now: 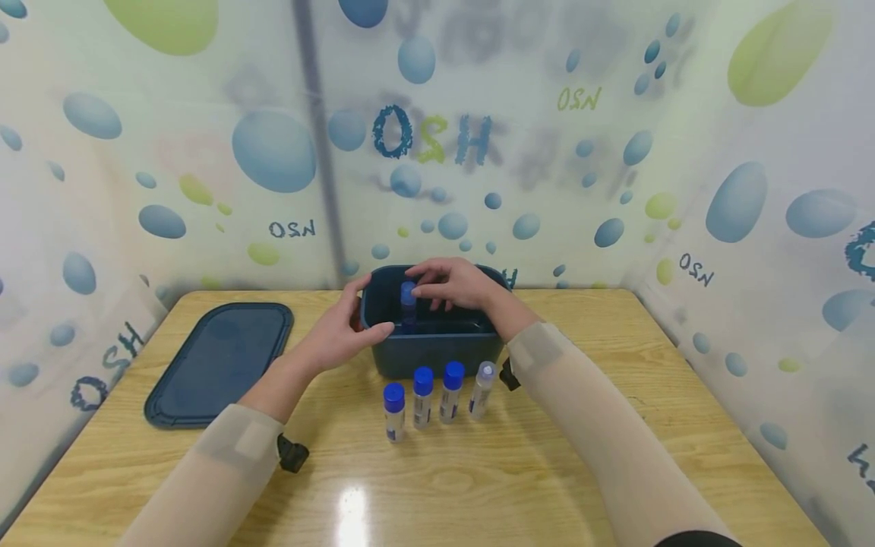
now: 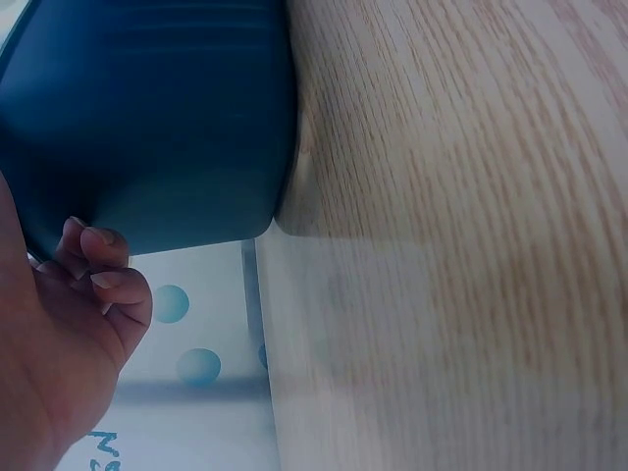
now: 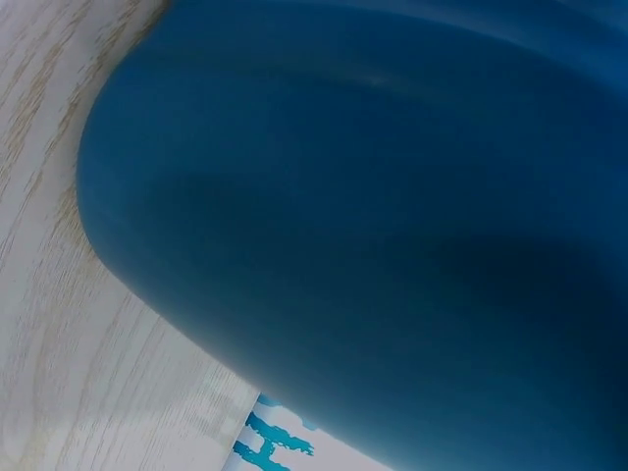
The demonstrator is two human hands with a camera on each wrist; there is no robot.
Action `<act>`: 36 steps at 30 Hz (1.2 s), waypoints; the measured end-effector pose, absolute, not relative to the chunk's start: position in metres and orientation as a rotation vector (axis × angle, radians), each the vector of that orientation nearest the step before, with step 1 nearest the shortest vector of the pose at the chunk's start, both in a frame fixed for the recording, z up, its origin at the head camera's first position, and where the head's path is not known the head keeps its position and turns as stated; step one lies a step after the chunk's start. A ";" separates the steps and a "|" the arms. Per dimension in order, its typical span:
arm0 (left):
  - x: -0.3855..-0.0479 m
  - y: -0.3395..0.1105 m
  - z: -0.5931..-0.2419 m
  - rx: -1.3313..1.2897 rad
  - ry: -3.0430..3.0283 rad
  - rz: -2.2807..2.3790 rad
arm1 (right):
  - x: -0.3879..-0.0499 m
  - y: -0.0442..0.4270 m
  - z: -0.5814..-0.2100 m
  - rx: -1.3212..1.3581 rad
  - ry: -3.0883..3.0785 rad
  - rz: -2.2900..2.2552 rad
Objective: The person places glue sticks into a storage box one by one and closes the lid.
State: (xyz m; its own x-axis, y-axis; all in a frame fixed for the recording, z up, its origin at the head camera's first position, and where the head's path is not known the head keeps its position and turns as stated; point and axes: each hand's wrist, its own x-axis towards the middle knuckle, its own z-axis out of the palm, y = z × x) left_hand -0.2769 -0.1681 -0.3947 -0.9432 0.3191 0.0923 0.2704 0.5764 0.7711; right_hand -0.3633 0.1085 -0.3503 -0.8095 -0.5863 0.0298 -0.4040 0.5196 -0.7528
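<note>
A dark blue plastic bin [image 1: 437,353] stands at the back middle of the table. My left hand [image 1: 338,327] grips its left end, thumb over the front rim; the left wrist view shows curled fingers [image 2: 123,289] at the wall. My right hand [image 1: 454,285] reaches over the bin and pinches the blue cap of a small bottle [image 1: 408,308], upright inside; its base is hidden. Before the bin stand three clear bottles with blue caps, a left one [image 1: 394,414], a middle one [image 1: 422,399] and a right one [image 1: 451,395], beside one with a pale rounded top [image 1: 481,391].
A dark blue lid [image 1: 219,365] lies flat on the left of the wooden table [image 1: 581,486]. Behind the table hangs a patterned curtain [image 1: 478,228], which also closes off both sides. The right wrist view is mostly filled by the bin's wall [image 3: 343,216].
</note>
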 end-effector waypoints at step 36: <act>-0.277 -0.168 -0.393 0.497 2.775 1.280 | -0.361 0.117 -0.333 -0.815 2.607 -1.480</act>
State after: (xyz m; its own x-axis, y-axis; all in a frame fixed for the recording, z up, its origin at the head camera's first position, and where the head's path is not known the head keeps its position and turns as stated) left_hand -0.2768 -0.1677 -0.3931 -0.9474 0.3068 0.0916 0.2688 0.6068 0.7480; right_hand -0.3610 0.1172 -0.3326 -0.8618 -0.4569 0.2203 -0.4233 0.4086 -0.8086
